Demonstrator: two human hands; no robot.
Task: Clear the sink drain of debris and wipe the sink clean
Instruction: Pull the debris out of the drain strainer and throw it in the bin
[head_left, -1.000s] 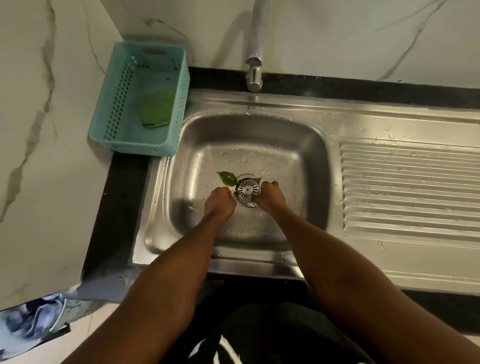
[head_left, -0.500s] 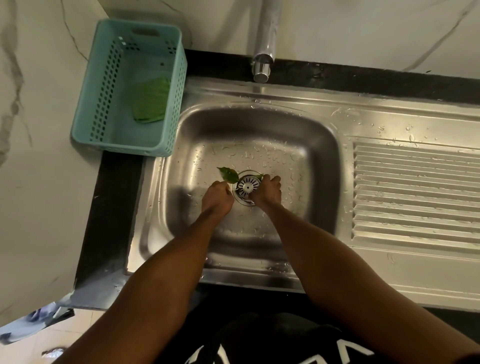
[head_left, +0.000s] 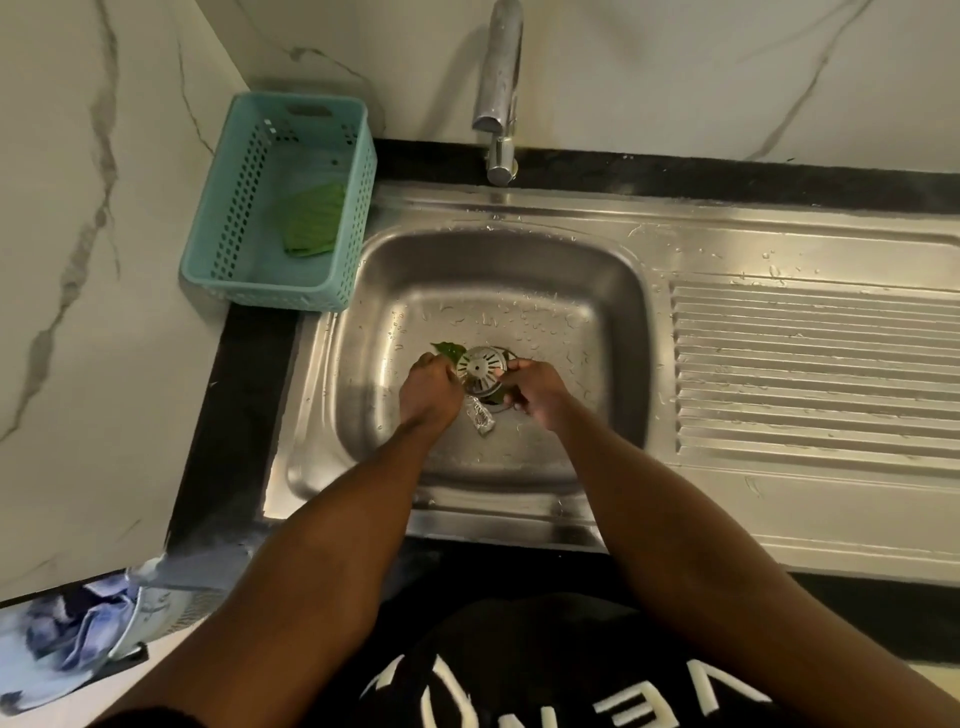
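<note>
Both my hands are down in the wet steel sink basin (head_left: 613, 332). The round metal drain strainer (head_left: 482, 368) is lifted and tilted above the drain hole, held between my left hand (head_left: 428, 389) on its left edge and my right hand (head_left: 535, 392) on its right edge. A green leaf (head_left: 448, 352) pokes out past my left fingers. Another bit of green shows under the strainer. A crumpled clear plastic scrap (head_left: 480, 417) lies on the basin floor just below the strainer, between my wrists.
A teal perforated basket (head_left: 228, 244) with a green cloth (head_left: 311, 221) stands on the left counter. The chrome tap (head_left: 498, 98) rises behind the basin. A ribbed drainboard (head_left: 810, 374) lies to the right. A bluish cloth (head_left: 78, 629) sits at lower left.
The strainer has come up out of the drain and tilted between my hands. A clear plastic scrap shows below it. The camera view shifted, with the sink lower in frame.
</note>
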